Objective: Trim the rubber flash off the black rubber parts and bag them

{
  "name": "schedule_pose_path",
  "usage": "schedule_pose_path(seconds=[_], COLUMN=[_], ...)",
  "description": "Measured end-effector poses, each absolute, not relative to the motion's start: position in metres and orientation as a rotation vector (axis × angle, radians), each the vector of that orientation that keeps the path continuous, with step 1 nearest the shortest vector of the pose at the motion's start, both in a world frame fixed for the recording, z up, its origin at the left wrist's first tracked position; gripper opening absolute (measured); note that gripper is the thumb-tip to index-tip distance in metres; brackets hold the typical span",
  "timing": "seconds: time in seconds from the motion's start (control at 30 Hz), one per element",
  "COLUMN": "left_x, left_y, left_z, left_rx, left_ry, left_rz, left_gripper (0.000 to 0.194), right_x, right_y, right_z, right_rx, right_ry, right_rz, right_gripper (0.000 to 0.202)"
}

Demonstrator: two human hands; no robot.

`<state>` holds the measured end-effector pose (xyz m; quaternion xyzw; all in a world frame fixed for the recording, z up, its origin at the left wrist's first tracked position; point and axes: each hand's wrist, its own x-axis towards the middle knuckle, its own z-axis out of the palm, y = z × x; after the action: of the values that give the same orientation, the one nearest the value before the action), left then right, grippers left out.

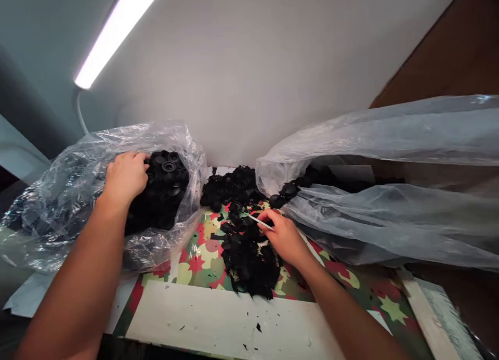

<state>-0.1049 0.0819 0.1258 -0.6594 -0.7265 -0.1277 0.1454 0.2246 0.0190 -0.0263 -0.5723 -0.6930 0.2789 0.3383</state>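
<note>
Patterned cover [198, 264] spreads mid-table. Right bag [351, 128] and left bag [74, 193] gape inward, likely for easy reach. Black heap [253, 261] sits centrally, near the right hand [284, 239]. Left hand [128, 174] rests at black ringed parts [166, 188] inside left bag; fingertips hidden, cannot tell grip. Right fingers pinch white stick [260, 223], perhaps for fine control.

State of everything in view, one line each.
Lamp: lit
Left bag: open, black parts inside
Right bag: open, black parts at its mouth
Front black heap: loose on patterned cover
White board: flat, specked with black scraps
Left hand: at left bag's parts, grip unclear
Right hand: closed on white stick
</note>
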Motion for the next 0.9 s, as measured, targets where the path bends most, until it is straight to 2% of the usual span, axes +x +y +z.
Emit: schedule_pose_path(seconds=[0.1, 0.23, 0.3, 0.4, 0.53, 0.63, 0.77, 0.83, 0.9], left_x=[-0.095, -0.057, -0.031, 0.004, 0.026, 0.027, 0.028, 0.029, 0.030], left_y=[0.081, 0.062, 0.047, 0.027, 0.013, 0.013, 0.015, 0.015, 0.014], left_z=[0.131, 0.120, 0.104, 0.072, 0.035, 0.020, 0.013, 0.013, 0.015], left_rx=[-1.972, -2.146, -2.447, -2.985, -3.149, -3.157, -3.099, -3.017, -2.959], left_ry=[-2.006, -1.824, -1.715, -1.690, -1.871, -2.048, -2.180, -2.222, -2.231], left_rz=[-0.348, -0.567, -0.711, -0.702, -0.760, -1.068, -1.745, -1.960, -2.047], left_gripper=[0.037, 0.030, 0.021, 0.013, 0.011, 0.018, 0.024, 0.026, 0.023], right_x=[0.227, 0.224, 0.221, 0.217, 0.216, 0.213, 0.199, 0.191, 0.187], right_y=[0.022, 0.023, 0.023, 0.023, 0.023, 0.018, 0.008, 0.005, 0.004], right_z=[-0.024, -0.023, -0.022, -0.020, -0.014, -0.010, -0.010, -0.012, -0.016], right_rx=[-1.540, -1.533, -1.523, -1.499, -1.426, -1.306, -1.023, -1.014, -1.052], right_ry=[-1.741, -1.700, -1.671, -1.596, -1.477, -1.267, -0.829, -0.844, -0.982], right_rz=[0.736, 0.777, 0.802, 0.856, 1.006, 1.242, 1.644, 1.656, 1.512], right_gripper=[0.006, 0.012, 0.011, 0.011, 0.012, 0.021, 0.037, 0.038, 0.037])
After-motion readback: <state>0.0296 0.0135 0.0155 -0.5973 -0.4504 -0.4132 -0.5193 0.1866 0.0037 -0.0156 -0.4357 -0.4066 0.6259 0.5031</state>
